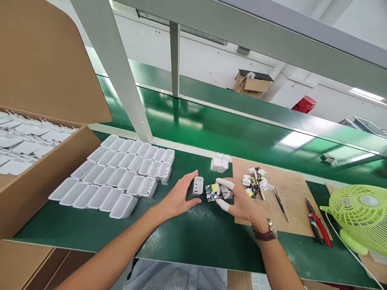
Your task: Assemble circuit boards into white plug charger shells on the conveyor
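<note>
Above the green bench [199, 241], left grip [179, 197] gapes; right grip [242, 202] pinches circuit board [212, 193].

The left arm [130, 237] slants from the bottom edge, left of centre, up to mid-frame, where the left hand [177, 197] curves rightward, its grip wide, thumb and fingers well apart. The right forearm [279, 259] rises from the lower right; the right hand [242, 203] points left, its grip drawn in, white-covered thumb below, white-covered finger above.
</note>
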{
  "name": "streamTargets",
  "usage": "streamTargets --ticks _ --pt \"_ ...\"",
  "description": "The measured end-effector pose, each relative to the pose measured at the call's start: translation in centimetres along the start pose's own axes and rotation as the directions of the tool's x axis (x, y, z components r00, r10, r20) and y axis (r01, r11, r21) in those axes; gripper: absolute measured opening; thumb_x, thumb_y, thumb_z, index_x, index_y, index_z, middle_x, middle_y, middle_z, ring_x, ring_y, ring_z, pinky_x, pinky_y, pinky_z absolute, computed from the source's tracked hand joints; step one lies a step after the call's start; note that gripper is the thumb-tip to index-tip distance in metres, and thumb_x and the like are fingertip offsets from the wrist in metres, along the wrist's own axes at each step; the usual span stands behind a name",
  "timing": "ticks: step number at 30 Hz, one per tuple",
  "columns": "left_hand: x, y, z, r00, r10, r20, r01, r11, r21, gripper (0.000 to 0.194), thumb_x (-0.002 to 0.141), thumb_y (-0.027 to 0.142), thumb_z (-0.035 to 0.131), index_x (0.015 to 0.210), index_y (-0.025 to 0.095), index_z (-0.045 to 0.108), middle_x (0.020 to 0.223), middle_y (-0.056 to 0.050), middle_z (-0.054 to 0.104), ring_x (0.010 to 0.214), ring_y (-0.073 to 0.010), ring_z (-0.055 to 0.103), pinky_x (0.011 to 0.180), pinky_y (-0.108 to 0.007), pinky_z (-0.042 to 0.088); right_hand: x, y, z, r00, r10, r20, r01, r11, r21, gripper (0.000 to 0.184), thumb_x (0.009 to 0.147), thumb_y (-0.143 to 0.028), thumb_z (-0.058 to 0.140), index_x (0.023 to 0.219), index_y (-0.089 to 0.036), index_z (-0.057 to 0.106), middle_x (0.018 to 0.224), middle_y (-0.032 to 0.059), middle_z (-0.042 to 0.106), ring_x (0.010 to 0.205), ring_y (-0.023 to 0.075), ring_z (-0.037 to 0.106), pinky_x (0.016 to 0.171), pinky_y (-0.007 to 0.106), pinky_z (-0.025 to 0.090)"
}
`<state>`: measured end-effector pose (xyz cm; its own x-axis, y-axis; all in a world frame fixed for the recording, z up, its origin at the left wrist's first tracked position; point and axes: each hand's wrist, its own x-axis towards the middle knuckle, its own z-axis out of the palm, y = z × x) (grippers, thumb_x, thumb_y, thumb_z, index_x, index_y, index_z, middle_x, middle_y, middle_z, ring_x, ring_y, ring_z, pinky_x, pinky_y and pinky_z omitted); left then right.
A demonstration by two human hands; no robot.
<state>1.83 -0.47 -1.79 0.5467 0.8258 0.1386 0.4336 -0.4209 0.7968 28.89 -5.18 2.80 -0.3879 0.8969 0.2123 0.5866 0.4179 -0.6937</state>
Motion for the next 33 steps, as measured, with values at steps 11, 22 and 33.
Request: streamTargets --ticks 11,22,33 --pt "-0.1 -0.3 0.3 0.988 0.056 -0.141 -0.063 0.997 -0.048 0.082 0.094 0.027 0.068 0.16 0.031 0.02 0.151 -0.011 0.054 0.137 -0.0265 0.055 0.117 -0.049 0.044 0.2 -0.1 3.3 0.942 -0.047 -0.334 0.06 0.998 0.029 0.058 0.093 -0.022 0.067 0.147 -0.029 0.046 0.134 0.0111 0.06 0.119 0.0248 0.064 0.096 0.041 0.06" --pt "0.2 0.4 0.0 0.964 0.21 -0.163 -0.193 0.975 0.113 0.08 0.096 0.021 0.066 0.161 0.032 0.021 0.146 -0.011 0.058 0.139 -0.0288 0.051 0.113 -0.051 0.046 0.2 -0.9 4.2 0.933 -0.196 -0.302 0.141 0.971 -0.195 0.066 0.093 -0.012 0.064 0.153 -0.024 0.039 0.132 0.0145 0.064 0.121 0.0294 0.061 0.099 0.051 0.058" --pt "0.3 0.1 0.3 0.961 0.242 -0.134 -0.22 0.962 0.16 0.076 0.097 0.022 0.064 0.16 0.03 0.023 0.145 -0.011 0.06 0.139 -0.0284 0.051 0.113 -0.05 0.045 0.4 -1.3 4.4 0.939 -0.206 -0.274 0.114 0.941 -0.318 0.072 0.091 -0.012 0.059 0.157 -0.022 0.031 0.126 0.0142 0.067 0.111 0.0321 0.064 0.093 0.053 0.06"
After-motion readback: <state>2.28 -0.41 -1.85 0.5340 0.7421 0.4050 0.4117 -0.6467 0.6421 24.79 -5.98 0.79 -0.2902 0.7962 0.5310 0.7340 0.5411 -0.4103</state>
